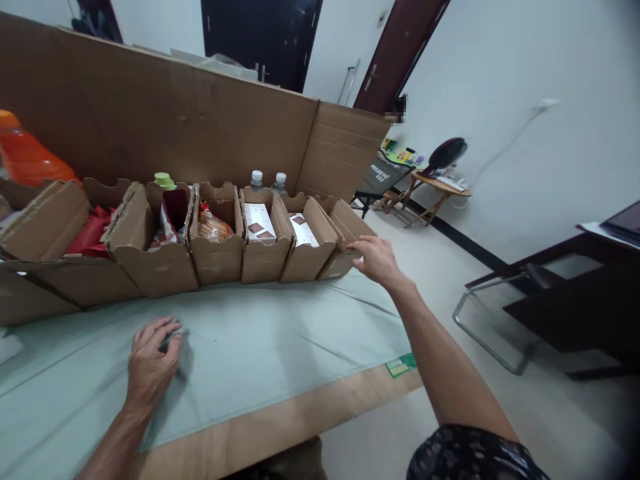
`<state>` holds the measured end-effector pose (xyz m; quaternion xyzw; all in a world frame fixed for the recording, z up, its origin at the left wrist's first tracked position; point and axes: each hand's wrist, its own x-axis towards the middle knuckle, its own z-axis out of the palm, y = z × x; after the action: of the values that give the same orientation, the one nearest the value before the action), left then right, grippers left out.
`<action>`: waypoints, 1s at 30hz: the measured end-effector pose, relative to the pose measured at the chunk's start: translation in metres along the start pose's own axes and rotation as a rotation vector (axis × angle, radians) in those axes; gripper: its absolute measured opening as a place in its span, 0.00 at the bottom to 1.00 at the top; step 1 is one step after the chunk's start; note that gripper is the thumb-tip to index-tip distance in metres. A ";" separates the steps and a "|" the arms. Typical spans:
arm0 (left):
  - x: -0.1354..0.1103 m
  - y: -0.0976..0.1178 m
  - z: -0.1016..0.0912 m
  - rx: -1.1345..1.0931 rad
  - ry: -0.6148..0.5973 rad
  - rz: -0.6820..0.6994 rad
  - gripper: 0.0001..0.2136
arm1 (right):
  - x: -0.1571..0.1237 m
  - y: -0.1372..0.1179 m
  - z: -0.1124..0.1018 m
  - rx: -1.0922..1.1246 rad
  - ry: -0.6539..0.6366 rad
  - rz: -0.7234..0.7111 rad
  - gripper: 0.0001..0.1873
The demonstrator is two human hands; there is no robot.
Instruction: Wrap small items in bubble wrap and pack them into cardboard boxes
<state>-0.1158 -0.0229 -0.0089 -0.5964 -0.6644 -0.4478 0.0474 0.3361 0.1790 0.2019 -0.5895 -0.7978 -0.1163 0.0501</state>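
Closest to me runs the bare wooden near edge of the tabletop (280, 427), with a green label (401, 365) by its right-hand corner. Past that strip, a pale green cloth (255, 340) covers the rest.

Left of centre, the left hand (154, 360) is low over the cloth, fingers loosely curled, holding nothing I can see; it looks parked there, perhaps to steady the body while the other arm stretches.

That other arm carries the right hand (376, 259) out toward the far right corner, its fingertips at the rim of the end cardboard bin (351, 225). From here I can't tell whether they pinch the rim or merely brush it.

That bin ends a row along the far edge, mouths up and side by side, likely so each bin keeps its goods apart and within reach: flat white cartons (303, 230) in the next two, then a snack pack (215, 227), farther left a red packet (93, 233).

Behind rise capped clear bottles (257, 180), then a tall cardboard partition (195, 127), seemingly there as a backstop.
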 end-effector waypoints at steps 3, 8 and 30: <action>0.000 0.000 0.001 -0.002 0.007 -0.033 0.10 | 0.010 -0.012 0.009 0.029 -0.027 -0.049 0.15; 0.000 -0.001 0.002 -0.010 0.003 -0.074 0.10 | 0.011 -0.022 0.003 0.072 -0.003 -0.079 0.15; -0.049 0.055 -0.055 0.240 -0.657 -0.011 0.27 | -0.148 -0.215 0.140 0.453 0.130 -0.534 0.28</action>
<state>-0.0823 -0.1022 0.0239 -0.6953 -0.6953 -0.1510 -0.1013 0.1835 0.0163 0.0075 -0.3254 -0.9244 0.0174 0.1982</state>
